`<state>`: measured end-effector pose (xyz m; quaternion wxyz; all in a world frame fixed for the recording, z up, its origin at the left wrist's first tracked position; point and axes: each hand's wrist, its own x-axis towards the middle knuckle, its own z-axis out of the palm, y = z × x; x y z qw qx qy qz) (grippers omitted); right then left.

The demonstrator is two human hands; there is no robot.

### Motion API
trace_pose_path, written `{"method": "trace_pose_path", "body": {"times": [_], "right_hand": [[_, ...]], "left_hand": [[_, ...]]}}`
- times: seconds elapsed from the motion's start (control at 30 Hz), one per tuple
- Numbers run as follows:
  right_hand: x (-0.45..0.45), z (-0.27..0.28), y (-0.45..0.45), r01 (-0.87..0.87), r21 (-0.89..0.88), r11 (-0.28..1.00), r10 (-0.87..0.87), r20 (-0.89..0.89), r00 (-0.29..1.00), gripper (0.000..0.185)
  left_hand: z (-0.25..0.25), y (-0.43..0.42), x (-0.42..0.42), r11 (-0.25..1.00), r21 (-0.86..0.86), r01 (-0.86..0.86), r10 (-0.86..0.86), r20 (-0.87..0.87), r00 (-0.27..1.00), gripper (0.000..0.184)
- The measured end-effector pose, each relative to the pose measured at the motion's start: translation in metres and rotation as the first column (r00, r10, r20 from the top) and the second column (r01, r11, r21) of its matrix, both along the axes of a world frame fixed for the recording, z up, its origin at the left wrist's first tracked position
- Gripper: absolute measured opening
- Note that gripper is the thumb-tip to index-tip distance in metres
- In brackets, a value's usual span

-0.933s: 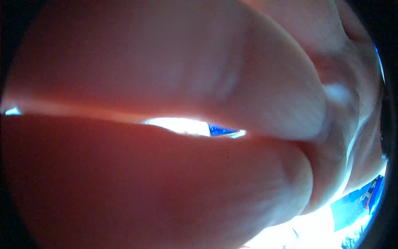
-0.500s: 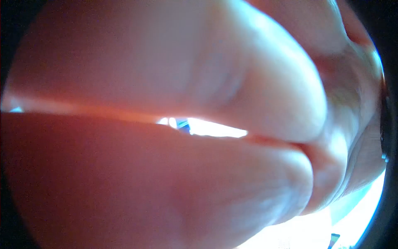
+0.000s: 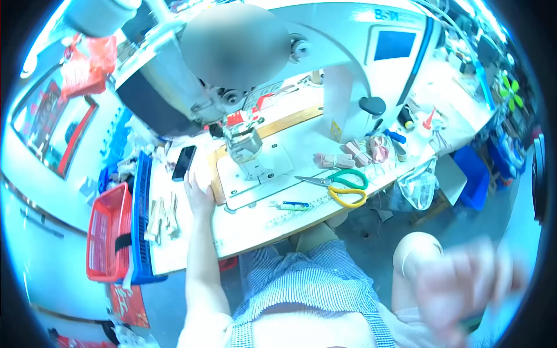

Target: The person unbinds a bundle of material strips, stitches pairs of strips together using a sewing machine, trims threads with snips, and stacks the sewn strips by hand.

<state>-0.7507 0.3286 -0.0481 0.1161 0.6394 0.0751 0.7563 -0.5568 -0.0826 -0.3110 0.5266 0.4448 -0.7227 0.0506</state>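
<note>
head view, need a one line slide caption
Left hand on a white worktable near a phone, scissors beside the sewing machine, right hand blurred away from the table.

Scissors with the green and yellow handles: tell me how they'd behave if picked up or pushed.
The scissors would probably pivot open or shut if lifted by one handle, since two loops show. Lying flat, they'd likely slide rather than roll. The yellow handle sits near the front edge of the table, so a push that way could tip them off.
</note>
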Motion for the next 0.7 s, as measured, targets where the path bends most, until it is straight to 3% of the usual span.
{"method": "trace_pose_path", "body": {"times": [0.03,0.1,0.13,0.2,0.33,0.43,0.5,0.57,0.7], "right_hand": [[0.051,0.018,0.024,0.182,-0.347,0.92,-0.244,-0.144,0.959,0.056],[0.127,0.035,0.045,0.217,-0.335,0.917,-0.262,-0.097,0.96,0.055],[0.261,0.063,0.132,0.226,-0.335,0.915,-0.264,-0.072,0.962,0.054],[0.407,0.094,0.207,0.217,-0.336,0.917,-0.245,-0.044,0.969,0.052],[0.598,0.127,0.287,0.171,-0.345,0.923,-0.187,-0.013,0.982,0.049],[0.685,0.142,0.325,0.183,-0.351,0.918,-0.195,0.0,0.981,0.046],[0.712,0.144,0.324,0.135,-0.37,0.919,-0.141,0.011,0.99,0.044],[0.75,0.15,0.318,0.051,-0.389,0.92,-0.047,0.02,0.999,0.043],[0.799,0.154,0.314,0.012,-0.406,0.914,0.006,0.042,0.999,0.039]], "left_hand": [[0.024,0.024,0.026,0.986,0.139,0.097,-0.105,0.055,0.993,0.061],[0.047,0.056,0.088,0.965,0.236,0.115,-0.132,0.055,0.99,0.059],[0.087,0.135,0.225,0.969,0.208,0.132,-0.145,0.05,0.988,0.059],[0.115,0.212,0.379,0.973,0.187,0.138,-0.147,0.034,0.989,0.057],[0.157,0.313,0.577,0.962,0.241,0.132,-0.132,-0.016,0.991,0.057],[0.171,0.357,0.665,0.938,0.314,0.147,-0.135,-0.06,0.989,0.058],[0.151,0.346,0.691,0.976,0.203,0.078,-0.089,0.044,0.995,0.058],[0.158,0.361,0.72,0.98,0.18,0.084,-0.092,0.041,0.995,0.058],[0.186,0.392,0.763,0.945,0.308,0.114,-0.106,-0.041,0.994,0.057]]}}
